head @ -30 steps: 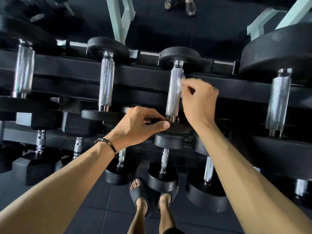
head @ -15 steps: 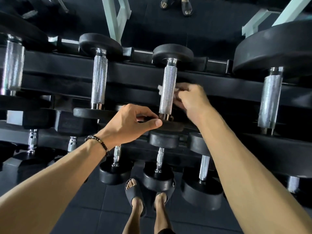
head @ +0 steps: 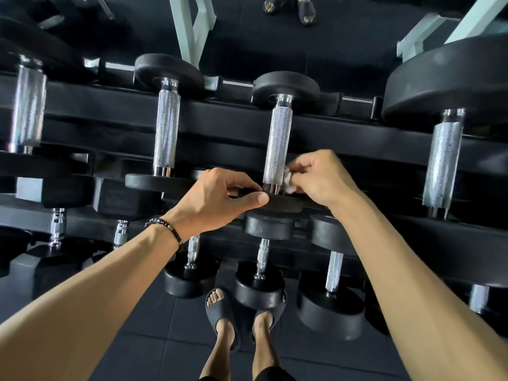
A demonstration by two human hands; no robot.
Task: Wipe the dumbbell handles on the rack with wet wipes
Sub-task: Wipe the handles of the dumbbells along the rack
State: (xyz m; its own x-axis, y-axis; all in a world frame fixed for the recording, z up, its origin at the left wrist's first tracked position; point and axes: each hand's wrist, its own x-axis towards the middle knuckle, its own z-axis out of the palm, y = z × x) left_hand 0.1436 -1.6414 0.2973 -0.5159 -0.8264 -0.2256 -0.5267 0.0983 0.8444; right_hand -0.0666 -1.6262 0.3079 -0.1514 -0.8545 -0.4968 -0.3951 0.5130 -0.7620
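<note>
We saw the knurled chrome handle of the middle dumbbell on the top tier of the black rack, w/ a small crumpled white wet wipe pressed against its lower right side, just above the near weight plate. Our right hand had fingers curled, pinching the wipe btwn thumb and fingertips. Our left hand gripped the near plate's rim, thumb along the edge, fingers bent over the top; a dark beaded bracelet sat on that wrist. The plates looked round, matte black, rubbery. Neighbouring handles to the left & right had the same glittery knurl. Lower tiers held smaller dumbbells w/ thin shiny handles. Below were dark floor tiles and our feet in black slides.
</note>
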